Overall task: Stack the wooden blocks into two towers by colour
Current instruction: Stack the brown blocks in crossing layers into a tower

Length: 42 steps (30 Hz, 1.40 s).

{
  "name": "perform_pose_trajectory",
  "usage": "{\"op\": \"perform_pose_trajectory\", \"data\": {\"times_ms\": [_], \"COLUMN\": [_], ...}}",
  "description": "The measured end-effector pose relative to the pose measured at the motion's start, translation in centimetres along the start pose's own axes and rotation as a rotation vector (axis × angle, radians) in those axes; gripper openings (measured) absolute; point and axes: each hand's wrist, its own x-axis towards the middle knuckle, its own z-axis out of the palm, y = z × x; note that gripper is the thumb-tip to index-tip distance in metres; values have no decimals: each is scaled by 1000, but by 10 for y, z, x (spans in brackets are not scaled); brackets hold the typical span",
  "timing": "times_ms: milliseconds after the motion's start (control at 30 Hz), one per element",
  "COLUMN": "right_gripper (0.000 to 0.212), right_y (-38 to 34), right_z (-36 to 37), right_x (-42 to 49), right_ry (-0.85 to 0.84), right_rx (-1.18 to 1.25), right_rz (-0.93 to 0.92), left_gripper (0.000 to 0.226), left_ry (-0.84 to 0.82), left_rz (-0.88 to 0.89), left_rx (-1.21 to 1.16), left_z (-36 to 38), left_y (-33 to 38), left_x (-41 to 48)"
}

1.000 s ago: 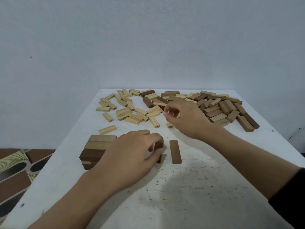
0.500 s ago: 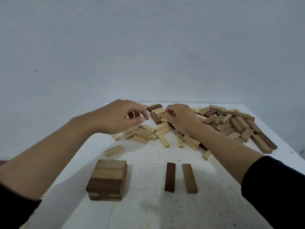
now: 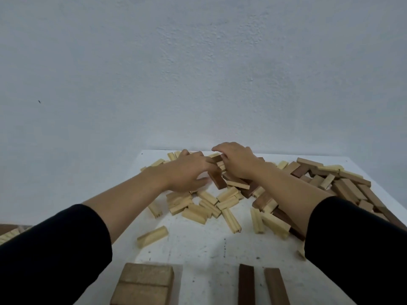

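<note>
Head view, both hands farther out than half a second ago, now meeting over the loose pile (image 3: 343,186) at the far side of the worktop (image 3: 198,249); left hand (image 3: 187,172) shifted off the pale blocks (image 3: 204,208) and onto a dark block (image 3: 218,180), fingers curled over its far end, thumb at its near-left side, apparently pinching it; right hand (image 3: 239,165) just right of it, fingers bent down onto the heap beside another brown piece; cannot tell whether anything is gripped there. Means, by judgement, a dark piece picked out for the brown layer; two dark blocks (image 3: 246,285) lying side by side well nearer than the hands, by the right forearm, likely awaiting a third; started stack (image 3: 145,285) by the left forearm, at the bottom edge. Dark block between the two hands, long axis running from far-left to near-right, far end seemingly raised under the left fingertips, near end down toward the pale blocks; probably needs turning parallel with the pair before being set down.
</note>
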Motion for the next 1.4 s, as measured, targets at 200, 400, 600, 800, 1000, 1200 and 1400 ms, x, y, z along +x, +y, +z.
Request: {"op": "perform_pose_trajectory", "data": {"times_ms": [200,400,600,800,1000,1200,1400], "right_gripper": [36,32,22,22,14,30,27], "right_y": [5,9,6,2,-7,-19,-28], "right_z": [6,10,12,9,0,-4,-13], "right_x": [15,9,-6,-20,-37,-68,-126], "right_ry": [-113,-51,-21,37,100,205,166], "right_rx": [0,-19,-85,116,103,226,331], "right_rz": [-39,-92,-177,-181,-174,-139,-16], "left_gripper": [35,29,25,19,18,23,27], "left_ry": [14,2,-11,85,167,104,-22], "left_rz": [3,-37,-100,-184,-309,-337,-227], "left_rx": [-51,-91,-323,-502,-520,-473,-411], "left_z": [5,6,-6,-14,-18,-23,-22], "left_y": [-5,-10,-14,-13,-7,16,50], "left_x": [0,-4,-19,-38,-55,-70,-77]}}
